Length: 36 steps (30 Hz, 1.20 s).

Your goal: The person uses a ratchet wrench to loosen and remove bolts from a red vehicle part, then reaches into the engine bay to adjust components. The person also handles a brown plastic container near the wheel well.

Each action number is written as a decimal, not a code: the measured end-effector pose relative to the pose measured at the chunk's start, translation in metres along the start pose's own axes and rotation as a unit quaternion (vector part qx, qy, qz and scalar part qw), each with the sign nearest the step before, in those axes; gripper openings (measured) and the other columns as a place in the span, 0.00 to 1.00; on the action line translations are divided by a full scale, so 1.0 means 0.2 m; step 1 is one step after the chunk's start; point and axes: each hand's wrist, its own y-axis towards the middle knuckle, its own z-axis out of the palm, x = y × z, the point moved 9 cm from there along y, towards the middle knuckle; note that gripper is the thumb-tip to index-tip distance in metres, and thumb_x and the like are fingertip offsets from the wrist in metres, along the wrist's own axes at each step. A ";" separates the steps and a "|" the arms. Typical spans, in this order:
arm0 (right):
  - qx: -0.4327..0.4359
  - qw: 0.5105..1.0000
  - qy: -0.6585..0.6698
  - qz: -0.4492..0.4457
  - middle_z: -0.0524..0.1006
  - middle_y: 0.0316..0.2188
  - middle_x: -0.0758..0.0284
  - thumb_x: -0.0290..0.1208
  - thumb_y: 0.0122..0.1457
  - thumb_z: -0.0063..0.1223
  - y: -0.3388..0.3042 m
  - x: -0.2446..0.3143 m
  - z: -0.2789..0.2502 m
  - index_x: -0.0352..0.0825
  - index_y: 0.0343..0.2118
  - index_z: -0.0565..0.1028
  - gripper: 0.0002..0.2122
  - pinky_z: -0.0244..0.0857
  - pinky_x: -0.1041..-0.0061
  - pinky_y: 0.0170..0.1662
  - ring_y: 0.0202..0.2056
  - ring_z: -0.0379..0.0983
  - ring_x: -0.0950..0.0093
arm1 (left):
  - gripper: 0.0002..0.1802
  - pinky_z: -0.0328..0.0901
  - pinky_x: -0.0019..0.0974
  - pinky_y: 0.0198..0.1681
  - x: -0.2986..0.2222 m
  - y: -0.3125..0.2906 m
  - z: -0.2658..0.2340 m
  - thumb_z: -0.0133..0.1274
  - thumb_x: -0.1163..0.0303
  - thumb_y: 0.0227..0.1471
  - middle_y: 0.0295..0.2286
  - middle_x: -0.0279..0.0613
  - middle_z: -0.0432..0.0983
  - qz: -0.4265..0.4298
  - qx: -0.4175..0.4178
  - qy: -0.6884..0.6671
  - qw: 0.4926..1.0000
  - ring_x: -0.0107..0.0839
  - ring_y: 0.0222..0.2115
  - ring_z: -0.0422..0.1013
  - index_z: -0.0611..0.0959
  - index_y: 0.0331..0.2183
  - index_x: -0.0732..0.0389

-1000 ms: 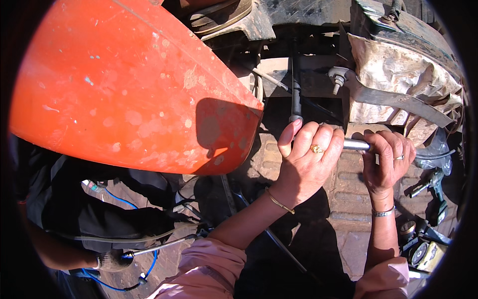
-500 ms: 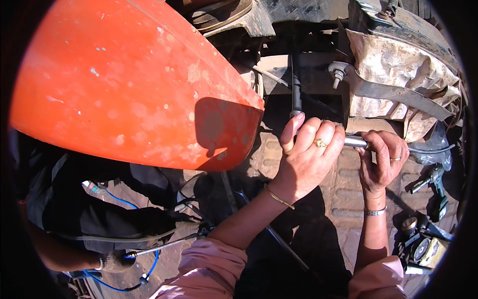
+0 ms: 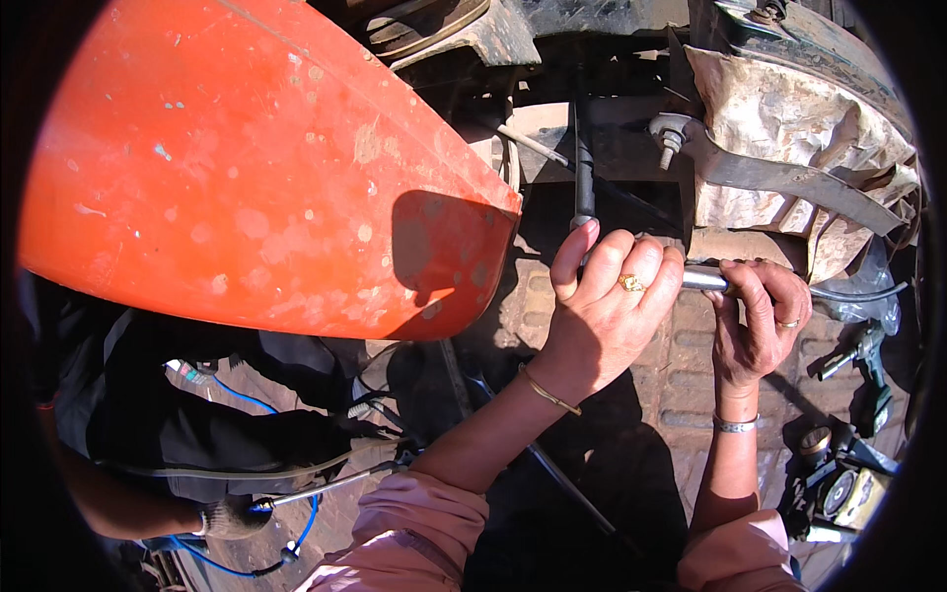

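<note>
Paving (image 3: 681, 403), left grip (image 3: 610, 314) palm-down on bar (image 3: 702, 278), right grip (image 3: 758, 318) curled

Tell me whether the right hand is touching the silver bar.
Touching. The head view shows the right hand with its fingers curled around the silver bar.

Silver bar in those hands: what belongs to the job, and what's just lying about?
Seems to belong:
silver bar
left hand and right hand, gripping it
dark rod meeting the left hand

Seems just lying about:
green gun-shaped tool
clear plastic bag
</note>
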 end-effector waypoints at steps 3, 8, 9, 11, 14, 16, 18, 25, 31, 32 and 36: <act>-0.005 1.000 0.009 0.008 0.76 0.33 0.68 0.22 0.37 0.70 -0.01 -0.01 0.00 0.37 0.37 0.81 0.18 0.62 0.67 0.47 0.38 0.72 0.68 | 0.13 0.50 0.45 0.59 0.00 0.00 -0.01 0.56 0.69 0.41 0.34 0.25 0.71 -0.001 -0.008 -0.011 1.000 0.26 0.40 0.68 0.81 0.35 0.48; -0.015 1.000 -0.001 0.022 0.76 0.34 0.68 0.22 0.38 0.71 -0.05 -0.02 0.01 0.38 0.37 0.82 0.18 0.64 0.69 0.48 0.41 0.71 0.68 | 0.12 0.50 0.46 0.59 0.00 0.00 0.00 0.57 0.69 0.42 0.34 0.26 0.71 0.001 0.020 -0.009 1.000 0.26 0.40 0.68 0.81 0.35 0.49; -0.022 0.999 -0.008 0.030 0.76 0.34 0.69 0.22 0.38 0.71 -0.07 -0.02 0.01 0.39 0.37 0.82 0.18 0.65 0.69 0.48 0.41 0.71 0.68 | 0.12 0.50 0.46 0.59 0.00 0.00 0.00 0.57 0.69 0.42 0.34 0.26 0.71 0.003 0.021 -0.010 1.000 0.27 0.40 0.68 0.81 0.35 0.49; -0.027 0.998 0.009 0.050 0.76 0.35 0.69 0.24 0.39 0.72 -0.10 -0.02 0.03 0.40 0.37 0.83 0.18 0.64 0.70 0.48 0.41 0.70 0.69 | 0.12 0.50 0.46 0.60 -0.01 0.00 0.00 0.57 0.68 0.43 0.34 0.27 0.71 0.022 0.018 -0.004 1.000 0.26 0.41 0.68 0.80 0.35 0.50; -0.035 0.998 0.020 0.052 0.76 0.35 0.70 0.25 0.40 0.71 -0.13 -0.04 0.04 0.40 0.38 0.82 0.18 0.62 0.69 0.48 0.41 0.70 0.70 | 0.12 0.49 0.46 0.60 -0.02 -0.01 0.01 0.57 0.69 0.44 0.35 0.27 0.70 0.037 0.021 0.015 0.999 0.26 0.42 0.68 0.79 0.35 0.50; -0.028 0.998 0.026 0.053 0.77 0.35 0.69 0.25 0.40 0.71 -0.14 -0.05 0.04 0.40 0.38 0.82 0.18 0.62 0.69 0.49 0.42 0.70 0.69 | 0.12 0.50 0.46 0.60 -0.02 -0.01 0.01 0.56 0.70 0.44 0.34 0.27 0.70 0.035 0.030 0.006 0.999 0.26 0.42 0.68 0.80 0.35 0.50; -0.025 0.998 0.037 0.055 0.77 0.36 0.69 0.24 0.41 0.71 -0.14 -0.06 0.04 0.39 0.38 0.82 0.18 0.62 0.69 0.49 0.42 0.70 0.69 | 0.12 0.50 0.46 0.60 -0.02 -0.01 0.01 0.56 0.70 0.44 0.35 0.28 0.71 0.037 0.030 0.006 0.999 0.26 0.42 0.68 0.80 0.36 0.50; -0.021 1.000 0.008 0.020 0.77 0.35 0.71 0.22 0.43 0.67 -0.13 -0.04 0.01 0.42 0.38 0.81 0.17 0.62 0.68 0.48 0.39 0.72 0.70 | 0.13 0.51 0.47 0.60 -0.04 -0.01 0.00 0.56 0.70 0.43 0.35 0.28 0.71 0.037 0.045 0.015 0.998 0.27 0.42 0.68 0.80 0.36 0.50; -0.009 0.999 -0.036 0.019 0.77 0.32 0.73 0.25 0.44 0.67 -0.11 -0.06 0.02 0.43 0.35 0.80 0.13 0.63 0.69 0.46 0.36 0.73 0.71 | 0.12 0.52 0.47 0.59 -0.04 -0.01 0.00 0.56 0.69 0.43 0.34 0.27 0.71 0.041 0.056 0.018 0.997 0.27 0.42 0.68 0.80 0.35 0.49; -0.017 0.999 -0.025 0.021 0.77 0.32 0.72 0.25 0.44 0.67 -0.11 -0.06 0.02 0.43 0.35 0.80 0.13 0.63 0.69 0.45 0.36 0.73 0.71 | 0.12 0.52 0.47 0.59 -0.04 -0.01 0.01 0.56 0.69 0.42 0.34 0.27 0.71 0.041 0.056 0.020 0.997 0.27 0.42 0.68 0.80 0.35 0.49; -0.040 0.999 -0.009 0.020 0.77 0.32 0.72 0.24 0.46 0.67 -0.12 -0.04 0.02 0.43 0.36 0.80 0.13 0.63 0.70 0.45 0.36 0.73 0.72 | 0.12 0.51 0.46 0.59 -0.04 0.00 0.00 0.57 0.69 0.41 0.33 0.26 0.71 0.039 0.041 0.029 0.998 0.26 0.40 0.68 0.80 0.33 0.48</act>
